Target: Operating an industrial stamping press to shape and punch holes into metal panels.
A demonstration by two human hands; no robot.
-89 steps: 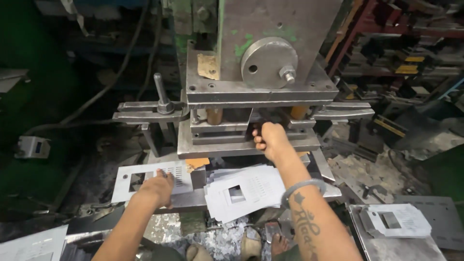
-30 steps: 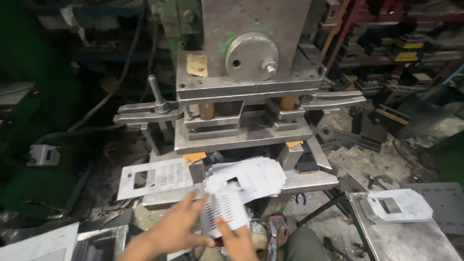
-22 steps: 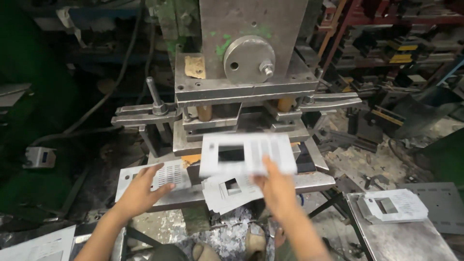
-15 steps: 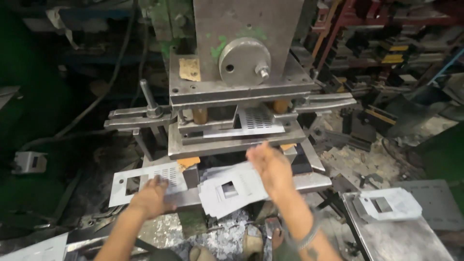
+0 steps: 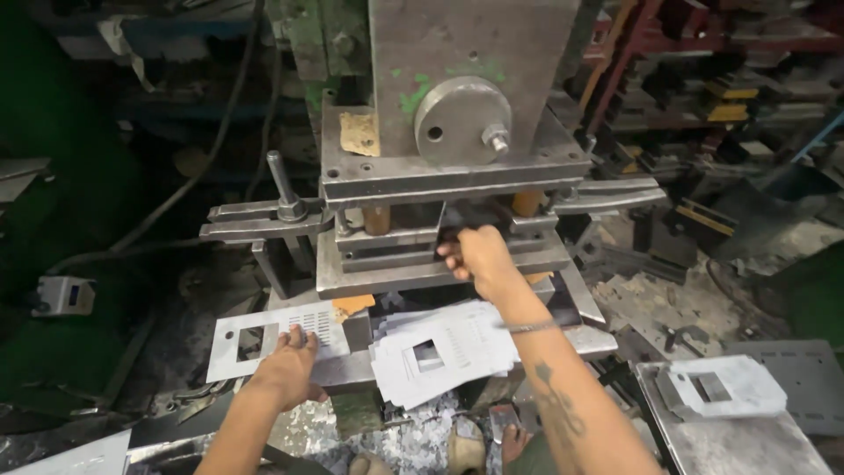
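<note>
A grey press machine (image 5: 457, 132) stands in front of me with a narrow die slot (image 5: 413, 233) between its plates. My right hand (image 5: 477, 257) reaches into the right end of that slot, fingers curled at its mouth; what they hold is hidden. My left hand (image 5: 286, 369) rests flat on a punched metal sheet (image 5: 255, 339) with a square cut-out, lying on the ledge to the left. A stack of white punched sheets (image 5: 444, 352) lies on the ledge under my right forearm.
A metal box (image 5: 730, 422) at the right carries several more punched sheets (image 5: 725, 387). A lever (image 5: 281, 189) sticks up at the press's left. Silver scrap (image 5: 404, 440) litters the floor below. Racks of metal parts (image 5: 730, 88) fill the right background.
My right hand lifted a white sheet off the stack and pushed it into the die slot, where it now stays. My left hand settled on the left sheet.
</note>
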